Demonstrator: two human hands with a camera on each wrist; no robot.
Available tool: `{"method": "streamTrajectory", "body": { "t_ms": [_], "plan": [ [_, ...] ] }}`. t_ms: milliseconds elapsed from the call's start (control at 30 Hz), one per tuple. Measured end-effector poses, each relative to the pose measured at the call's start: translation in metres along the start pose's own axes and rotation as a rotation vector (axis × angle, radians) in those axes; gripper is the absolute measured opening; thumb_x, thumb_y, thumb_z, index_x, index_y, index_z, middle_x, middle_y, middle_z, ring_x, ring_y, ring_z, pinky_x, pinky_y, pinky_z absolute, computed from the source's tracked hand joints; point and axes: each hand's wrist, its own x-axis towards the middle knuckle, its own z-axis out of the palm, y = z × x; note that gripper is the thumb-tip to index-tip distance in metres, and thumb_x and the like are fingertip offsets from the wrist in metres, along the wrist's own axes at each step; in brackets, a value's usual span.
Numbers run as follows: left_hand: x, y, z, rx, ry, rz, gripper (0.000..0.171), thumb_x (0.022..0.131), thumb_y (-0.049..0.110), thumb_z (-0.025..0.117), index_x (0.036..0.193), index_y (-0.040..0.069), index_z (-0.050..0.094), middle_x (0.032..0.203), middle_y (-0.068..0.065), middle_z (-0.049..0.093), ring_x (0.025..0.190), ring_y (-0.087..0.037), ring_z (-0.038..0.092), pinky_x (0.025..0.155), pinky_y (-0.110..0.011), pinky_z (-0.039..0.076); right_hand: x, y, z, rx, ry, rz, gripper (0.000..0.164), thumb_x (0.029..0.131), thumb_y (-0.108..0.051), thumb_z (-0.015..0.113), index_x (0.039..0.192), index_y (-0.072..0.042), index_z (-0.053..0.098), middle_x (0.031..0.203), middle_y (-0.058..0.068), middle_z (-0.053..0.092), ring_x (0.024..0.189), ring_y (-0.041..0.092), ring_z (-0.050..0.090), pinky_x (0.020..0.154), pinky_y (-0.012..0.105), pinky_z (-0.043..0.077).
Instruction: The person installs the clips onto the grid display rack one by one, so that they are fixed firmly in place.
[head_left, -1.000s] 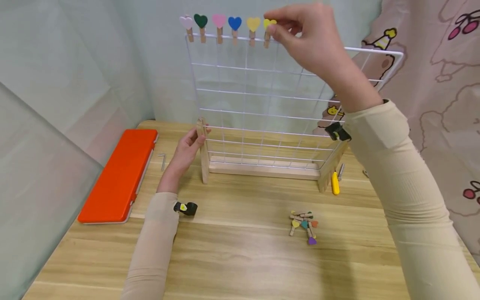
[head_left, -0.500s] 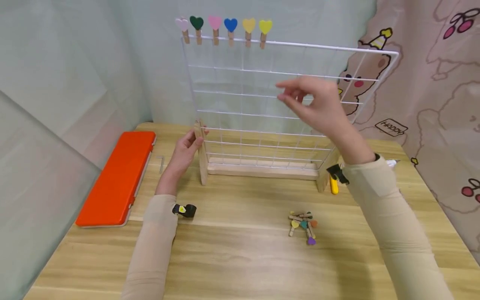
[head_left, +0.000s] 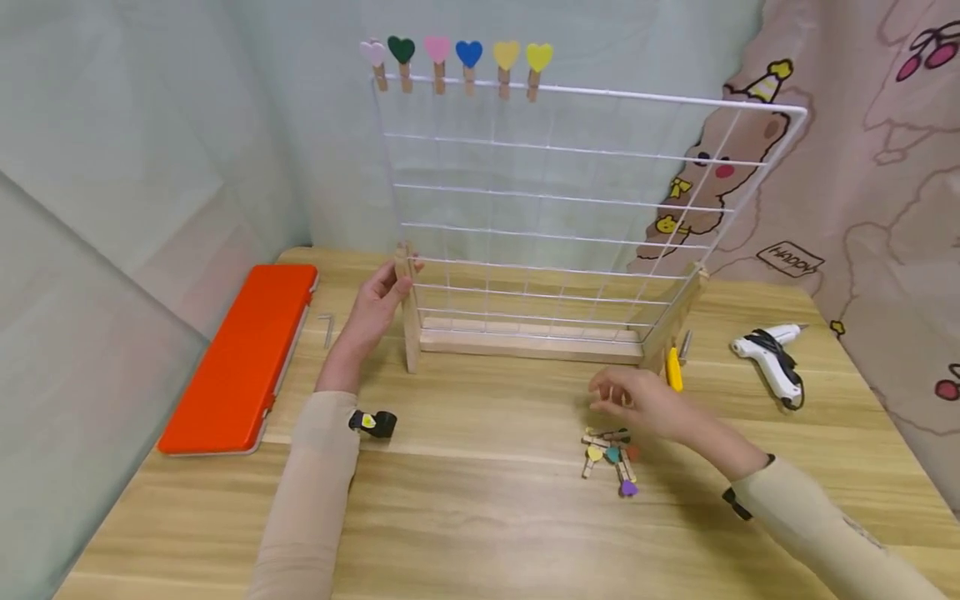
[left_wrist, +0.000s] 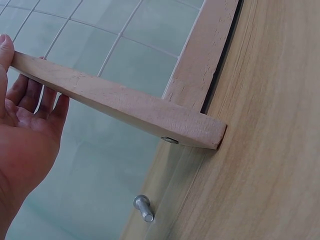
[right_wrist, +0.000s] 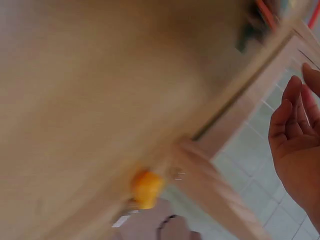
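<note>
Head view: a small pile of heart-topped clips sits right of center on the tabletop, and the right hand hangs just by it, fingers loosely bent, thumb apart. Six more clips line the left part of the wire rack up top. Meanwhile the left hand grips its left wooden post. Red case left, glue gun right.

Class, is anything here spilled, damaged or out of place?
Nothing stands out. Six heart clothespins stand in a row atop the wire rack; the loose clothespins lie jumbled on the table, which looks ordinary.
</note>
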Motion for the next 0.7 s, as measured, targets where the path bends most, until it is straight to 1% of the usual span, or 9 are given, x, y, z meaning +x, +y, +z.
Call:
{"method": "streamTrajectory", "body": {
  "t_ms": [100,167,233,333,400,500,600,700],
  "plan": [
    [0.000,-0.001,0.001,0.004,0.004,-0.009,0.044,0.088,0.029,0.046,0.123,0.002,0.045,0.135,-0.005,0.036,0.121,-0.014,0.033,0.099,-0.037,0.023,-0.026,0.003,0.007,0.038,-0.042,0.053,0.014,0.082,-0.027,0.059,0.086,-0.017,0.051,0.065,-0.014,0.048,0.054,0.000,0.042,0.046,0.017,0.037],
    [0.000,-0.002,0.001,0.009,0.004,-0.016,0.044,0.088,0.030,0.046,0.123,0.004,0.045,0.134,-0.004,0.037,0.120,-0.015,0.033,0.099,-0.038,0.023,-0.038,0.005,0.011,0.051,-0.040,0.042,0.013,0.082,-0.027,0.059,0.085,-0.019,0.049,0.065,-0.014,0.048,0.054,0.000,0.041,0.046,0.017,0.037],
    [0.001,-0.001,0.000,0.018,0.003,-0.015,0.043,0.088,0.030,0.046,0.123,0.005,0.046,0.132,-0.005,0.039,0.118,-0.018,0.034,0.098,-0.037,0.024,-0.046,0.006,0.014,0.042,-0.038,0.031,0.011,0.082,-0.025,0.059,0.086,-0.020,0.050,0.069,-0.014,0.050,0.058,0.000,0.044,0.050,0.017,0.039],
    [0.001,0.000,-0.002,0.023,0.001,-0.015,0.043,0.087,0.030,0.046,0.122,0.006,0.047,0.130,-0.005,0.041,0.116,-0.020,0.035,0.096,-0.036,0.025,-0.053,0.005,0.018,0.019,-0.052,0.056,0.012,0.083,-0.026,0.058,0.091,-0.019,0.053,0.078,-0.014,0.052,0.068,0.000,0.047,0.059,0.019,0.042],
    [0.001,0.000,-0.003,0.026,-0.006,-0.007,0.043,0.088,0.029,0.046,0.122,0.003,0.046,0.131,-0.003,0.040,0.117,-0.020,0.035,0.096,-0.035,0.026,-0.056,0.003,0.019,0.003,-0.063,0.093,0.014,0.084,-0.028,0.057,0.094,-0.019,0.053,0.081,-0.015,0.052,0.072,-0.001,0.048,0.063,0.020,0.043],
    [0.001,0.000,-0.002,0.024,-0.017,0.004,0.044,0.088,0.028,0.045,0.123,0.001,0.045,0.132,-0.003,0.039,0.118,-0.019,0.034,0.097,-0.033,0.026,-0.060,0.002,0.019,-0.003,-0.079,0.135,0.018,0.083,-0.029,0.058,0.096,-0.017,0.053,0.079,-0.015,0.052,0.071,-0.001,0.048,0.062,0.020,0.044],
    [0.002,-0.001,-0.001,0.021,-0.020,0.022,0.044,0.089,0.026,0.045,0.123,-0.002,0.044,0.133,-0.005,0.038,0.119,-0.018,0.034,0.097,-0.032,0.027,-0.065,0.003,0.017,-0.008,-0.089,0.148,0.020,0.083,-0.028,0.058,0.098,-0.016,0.053,0.076,-0.015,0.052,0.067,-0.002,0.048,0.060,0.019,0.043],
    [0.002,-0.001,0.001,0.021,-0.016,0.031,0.044,0.089,0.026,0.045,0.122,-0.003,0.043,0.133,-0.006,0.038,0.120,-0.016,0.033,0.098,-0.032,0.026,-0.070,0.006,0.016,-0.007,-0.084,0.151,0.018,0.083,-0.026,0.058,0.097,-0.016,0.053,0.077,-0.015,0.053,0.069,-0.002,0.050,0.062,0.019,0.045]
  ]
}}
